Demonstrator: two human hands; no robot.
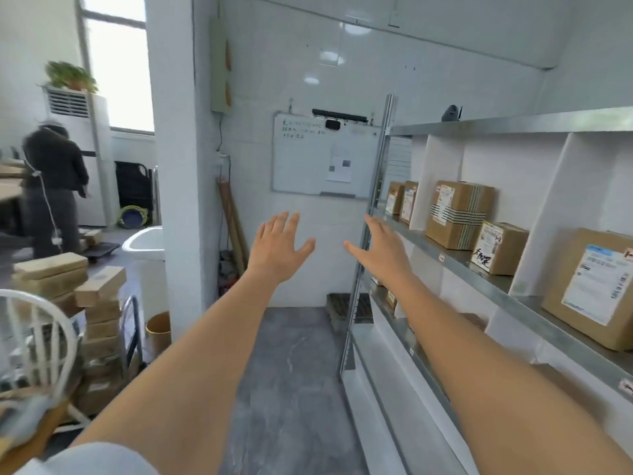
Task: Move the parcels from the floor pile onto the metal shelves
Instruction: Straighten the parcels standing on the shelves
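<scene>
The big parcel (594,289) at the near end of the metal shelves (479,269) runs off the right edge, so only its labelled front and part of its top show. The writing on every shipping label is too small to read, and so are the few scrawled lines on the whiteboard (325,156) on the back wall. On the lower shelf levels there are brown shapes behind the right forearm and the steel upright (373,214); they look like more boxes, but I cannot tell how many. Off to the left, a stack of flat cardboard parcels (99,296) sits partly behind a white chair back (37,334), and its base is hidden. A person in dark clothes (54,186) stands far back by a tall white air conditioner (78,132), blurred.

Both arms reach straight out in front, bare to the elbow. The left hand (279,246) is held up with fingers spread and straight, back of the hand towards us, gripping nothing. The right hand (385,248) is just beside it, turned more edge-on, fingers extended and thumb pointing left, also empty; it overlaps the shelf upright, though whether it touches the metal I cannot say.

On the middle shelf stand two slim boxes (400,200) at the far end, then a taped carton (459,214), then a smaller box (500,248) with black marker writing
</scene>
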